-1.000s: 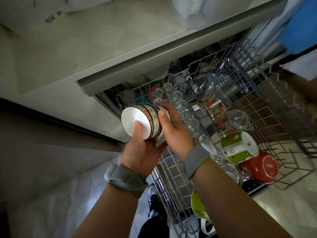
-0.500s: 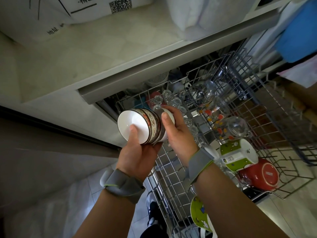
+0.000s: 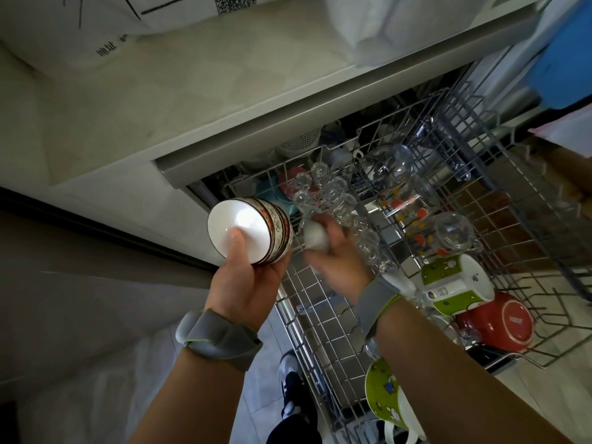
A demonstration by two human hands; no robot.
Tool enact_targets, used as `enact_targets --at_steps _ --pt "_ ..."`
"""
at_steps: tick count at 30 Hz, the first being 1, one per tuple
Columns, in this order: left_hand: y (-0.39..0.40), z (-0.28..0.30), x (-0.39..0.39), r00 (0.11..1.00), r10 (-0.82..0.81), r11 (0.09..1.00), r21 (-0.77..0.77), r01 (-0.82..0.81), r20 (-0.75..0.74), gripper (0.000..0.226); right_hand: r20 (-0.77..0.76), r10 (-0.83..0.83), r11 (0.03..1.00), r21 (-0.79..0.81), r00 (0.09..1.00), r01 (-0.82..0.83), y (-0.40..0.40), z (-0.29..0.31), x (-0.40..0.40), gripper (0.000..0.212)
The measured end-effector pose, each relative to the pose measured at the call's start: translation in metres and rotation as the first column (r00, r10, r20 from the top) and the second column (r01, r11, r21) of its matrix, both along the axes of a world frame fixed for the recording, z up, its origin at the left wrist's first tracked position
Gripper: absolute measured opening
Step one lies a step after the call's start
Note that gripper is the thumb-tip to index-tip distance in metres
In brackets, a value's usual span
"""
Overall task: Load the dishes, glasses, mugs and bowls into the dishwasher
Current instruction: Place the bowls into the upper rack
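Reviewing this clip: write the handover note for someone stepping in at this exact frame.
Left hand grips a stack of patterned bowls held on edge, thumb inside the front one.
Right hand holds one small white bowl, blurred, over the upper rack.
Done: glasses, green-and-white mug and red mug sit in the rack.
Left: place this bowl, then the stack.

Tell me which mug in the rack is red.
The red mug lying on its side at the rack's near right corner; the mug beside it is white and green.
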State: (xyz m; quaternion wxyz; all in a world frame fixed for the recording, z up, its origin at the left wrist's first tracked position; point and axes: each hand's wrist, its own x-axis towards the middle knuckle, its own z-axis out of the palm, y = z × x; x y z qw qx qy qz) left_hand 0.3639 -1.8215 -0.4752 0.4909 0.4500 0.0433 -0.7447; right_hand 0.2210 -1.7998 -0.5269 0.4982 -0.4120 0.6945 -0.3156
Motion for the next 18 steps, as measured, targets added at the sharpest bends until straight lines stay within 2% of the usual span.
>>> enact_targets --at_steps 1,2,4,5,7,9,12,15,18 --pt "0.000 0.000 0.004 1.000 -0.010 1.000 -0.016 0.010 0.010 0.035 -0.117 0.118 0.993 -0.004 0.986 -0.120 0.002 -0.007 0.003 0.070" --pt "0.000 0.001 0.005 0.999 -0.025 0.999 -0.034 0.026 0.020 0.036 -0.287 0.240 0.968 0.005 0.927 -0.249 0.005 -0.011 0.003 0.075" --pt "0.001 -0.001 0.012 0.998 -0.039 0.997 -0.060 0.042 0.044 0.033 -0.596 0.402 0.888 0.068 0.695 -0.455 0.006 -0.023 0.011 0.083" --pt "0.001 -0.001 0.014 0.998 -0.041 0.997 -0.064 0.045 0.055 0.032 -0.685 0.445 0.844 0.107 0.577 -0.525 0.004 -0.026 0.015 0.083" --pt "0.002 -0.002 0.019 0.996 -0.052 0.996 -0.063 0.057 0.076 0.034 -0.773 0.512 0.754 0.195 0.376 -0.627 -0.001 -0.031 0.027 0.071" --pt "0.003 -0.003 0.021 0.994 -0.057 0.996 -0.056 0.062 0.090 0.037 -0.803 0.537 0.687 0.241 0.257 -0.686 -0.005 -0.038 0.034 0.058" --pt "0.004 -0.006 0.026 0.994 -0.058 0.997 -0.047 0.063 0.090 0.042 -0.798 0.573 0.629 0.279 0.189 -0.726 -0.011 -0.045 0.043 0.049" --pt "0.004 -0.008 0.027 0.996 -0.061 0.997 -0.036 0.064 0.071 0.044 -0.803 0.558 0.624 0.239 0.211 -0.744 -0.022 -0.054 0.045 0.039" --pt "0.003 -0.012 0.029 0.997 -0.053 0.998 -0.019 0.055 0.063 0.043 -0.787 0.565 0.645 0.234 0.248 -0.727 -0.034 -0.055 0.052 0.043"
